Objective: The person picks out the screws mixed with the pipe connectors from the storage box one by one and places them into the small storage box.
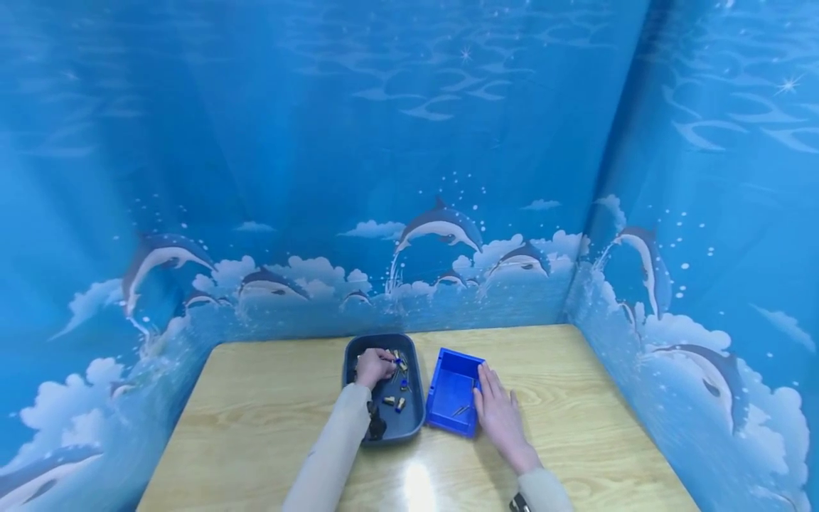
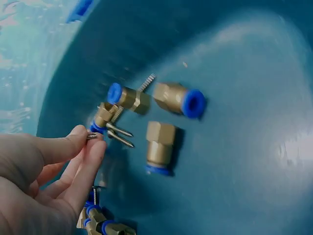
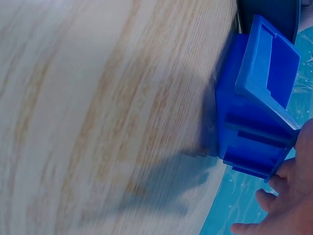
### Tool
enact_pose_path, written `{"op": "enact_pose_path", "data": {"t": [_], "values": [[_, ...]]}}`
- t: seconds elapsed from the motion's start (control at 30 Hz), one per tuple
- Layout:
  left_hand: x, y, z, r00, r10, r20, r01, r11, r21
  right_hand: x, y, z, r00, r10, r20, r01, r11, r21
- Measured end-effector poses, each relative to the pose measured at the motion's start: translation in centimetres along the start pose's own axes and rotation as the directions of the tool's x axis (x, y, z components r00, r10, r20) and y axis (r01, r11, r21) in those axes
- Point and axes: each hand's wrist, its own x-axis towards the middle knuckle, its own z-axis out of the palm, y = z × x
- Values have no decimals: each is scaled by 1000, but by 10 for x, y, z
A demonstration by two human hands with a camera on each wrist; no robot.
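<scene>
- The left hand (image 1: 376, 366) is bare, with fingers and thumb uncovered.
- The left sleeve (image 1: 333, 444) is long, plain and cream or off-white, reaching the wrist with slight creases in its cloth.
- At the left wrist is a black, lumpy fitting (image 1: 376, 424), too small to make out in detail.
- The right hand (image 1: 502, 423) is bare too.
- The right sleeve (image 1: 544, 491), at the near edge, matches in pale cream.
- A black wristband (image 1: 520, 503) with a light, shiny patch crosses that cuff.
</scene>
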Motion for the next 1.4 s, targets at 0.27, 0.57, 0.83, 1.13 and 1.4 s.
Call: {"op": "enact_pose_path", "data": {"t": [0.27,0.57,0.83,1.13,1.4], "values": [[-6,13,-2,989,-84,125,116,954,-277,-1,6,3,1000,14,13,-14,1000,-2],[-18,37,3,975,-20,223,98,934,-342,-1,8,2,999,24,30,-24,1000,5],[-32,64,22,953,114,282,6,920,-393,-2,6,1,998,36,51,-36,999,4],[-51,80,55,944,167,285,-69,944,-323,-1,1,-3,998,33,46,-34,999,14],[-66,81,77,946,236,224,-241,970,-4,-1,-4,-5,998,27,53,-28,1000,12]]}}
